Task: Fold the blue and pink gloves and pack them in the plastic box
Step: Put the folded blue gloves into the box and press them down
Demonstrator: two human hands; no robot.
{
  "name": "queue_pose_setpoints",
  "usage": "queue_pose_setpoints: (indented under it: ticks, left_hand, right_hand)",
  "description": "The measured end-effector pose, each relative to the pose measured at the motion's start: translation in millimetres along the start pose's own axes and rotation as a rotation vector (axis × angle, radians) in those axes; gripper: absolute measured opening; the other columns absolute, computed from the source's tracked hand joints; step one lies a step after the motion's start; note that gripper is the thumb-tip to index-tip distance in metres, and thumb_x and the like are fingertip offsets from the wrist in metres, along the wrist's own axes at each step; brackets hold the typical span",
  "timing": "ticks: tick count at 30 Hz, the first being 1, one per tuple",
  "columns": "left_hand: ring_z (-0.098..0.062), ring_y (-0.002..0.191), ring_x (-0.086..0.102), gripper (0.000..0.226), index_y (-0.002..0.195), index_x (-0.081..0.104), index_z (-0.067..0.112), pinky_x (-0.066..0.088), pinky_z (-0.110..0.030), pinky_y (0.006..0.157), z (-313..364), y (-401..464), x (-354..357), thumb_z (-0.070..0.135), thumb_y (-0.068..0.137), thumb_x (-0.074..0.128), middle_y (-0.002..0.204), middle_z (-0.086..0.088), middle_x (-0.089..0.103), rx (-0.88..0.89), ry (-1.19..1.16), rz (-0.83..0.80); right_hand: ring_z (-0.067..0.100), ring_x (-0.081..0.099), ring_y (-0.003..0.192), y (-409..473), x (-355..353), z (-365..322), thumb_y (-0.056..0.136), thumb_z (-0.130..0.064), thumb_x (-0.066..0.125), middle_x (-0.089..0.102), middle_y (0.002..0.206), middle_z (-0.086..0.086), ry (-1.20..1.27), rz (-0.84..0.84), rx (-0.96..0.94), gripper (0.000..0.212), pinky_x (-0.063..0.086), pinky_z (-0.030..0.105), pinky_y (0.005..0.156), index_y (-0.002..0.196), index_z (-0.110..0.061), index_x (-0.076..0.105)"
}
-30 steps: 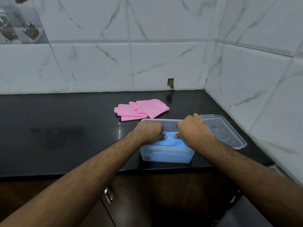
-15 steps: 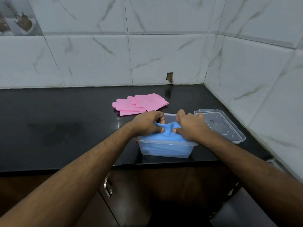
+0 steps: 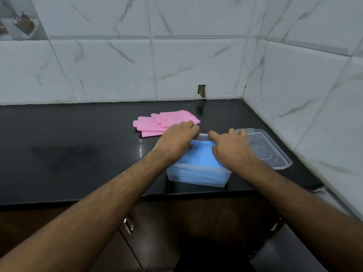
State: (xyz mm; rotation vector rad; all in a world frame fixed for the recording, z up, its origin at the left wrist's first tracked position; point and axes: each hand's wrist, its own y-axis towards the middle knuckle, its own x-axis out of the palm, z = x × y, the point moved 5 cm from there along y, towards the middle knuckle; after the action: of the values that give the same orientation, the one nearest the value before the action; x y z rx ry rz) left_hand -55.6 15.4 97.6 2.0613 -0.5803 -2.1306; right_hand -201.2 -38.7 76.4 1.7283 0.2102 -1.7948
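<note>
At frame centre, left hand (image 3: 177, 139) and right hand (image 3: 230, 147) press flat-fingered on the blue gloves (image 3: 199, 157) in the plastic box (image 3: 196, 176), which may spring up once released.

Blue gloves: your left hand (image 3: 177, 141) and right hand (image 3: 230, 149) cover much of the folded blue rubber gloves (image 3: 200, 157) in the clear plastic box (image 3: 196, 176).
Fingertips: yours are hidden; grip unreadable.
Upper left of frame: patterned tile (image 3: 16, 26) cut off.
</note>
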Motion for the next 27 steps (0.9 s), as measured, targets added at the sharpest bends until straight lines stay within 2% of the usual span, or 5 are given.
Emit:
queue_pose_setpoints:
  ticks: [4, 7, 13, 18, 27]
  left_hand:
    - [-0.015, 0.092, 0.055, 0.043, 0.113, 0.06, 0.018, 0.041, -0.033, 0.069, 9, -2, 13, 0.049, 0.088, 0.074, 0.1, 0.008, 0.053, 0.112, -0.085, -0.262]
    - [-0.015, 0.102, 0.054, 0.065, 0.134, 0.054, 0.016, 0.037, -0.027, 0.078, 4, -1, 19, 0.046, 0.083, 0.08, 0.118, 0.001, 0.058, 0.103, -0.056, -0.352]
    - [-0.011, 0.09, 0.042, 0.08, 0.144, 0.045, 0.014, 0.038, -0.027, 0.083, 0, -3, 17, 0.037, 0.078, 0.085, 0.132, -0.003, 0.052, 0.047, -0.073, -0.417]
    - [-0.024, 0.112, 0.057, 0.08, 0.143, 0.047, 0.011, 0.05, -0.04, 0.095, 1, -3, 17, 0.042, 0.079, 0.084, 0.133, -0.007, 0.048, 0.069, 0.03, -0.452]
    - [-0.019, 0.113, 0.053, 0.079, 0.144, 0.049, 0.012, 0.05, -0.036, 0.099, -1, -6, 17, 0.049, 0.082, 0.08, 0.131, -0.005, 0.053, 0.064, -0.01, -0.465]
  right_hand:
    - [0.024, 0.053, 0.098, 0, 0, 1, 0.098, -0.03, 0.046, 0.073, 0.091, 0.0, -0.097, 0.018, 0.022, 0.015, 0.031, 0.042, 0.086, 0.11, -0.031, 0.055]
    - [0.023, 0.055, 0.096, 2, -1, 0, 0.099, -0.036, 0.047, 0.071, 0.088, 0.0, -0.123, 0.034, 0.036, 0.016, 0.033, 0.042, 0.086, 0.106, -0.03, 0.06]
    - [0.022, 0.058, 0.091, 5, 3, -2, 0.096, -0.039, 0.059, 0.068, 0.084, -0.002, -0.187, -0.011, 0.015, 0.016, 0.035, 0.043, 0.089, 0.109, -0.029, 0.058]
    - [0.021, 0.058, 0.093, 7, 3, -6, 0.097, -0.036, 0.06, 0.067, 0.089, -0.002, -0.178, -0.078, -0.029, 0.018, 0.036, 0.043, 0.094, 0.113, -0.029, 0.058]
    - [0.021, 0.046, 0.071, 6, 4, -5, 0.09, -0.033, 0.068, 0.047, 0.066, -0.001, -0.192, -0.042, -0.03, 0.041, 0.033, 0.041, 0.08, 0.118, -0.022, 0.041]
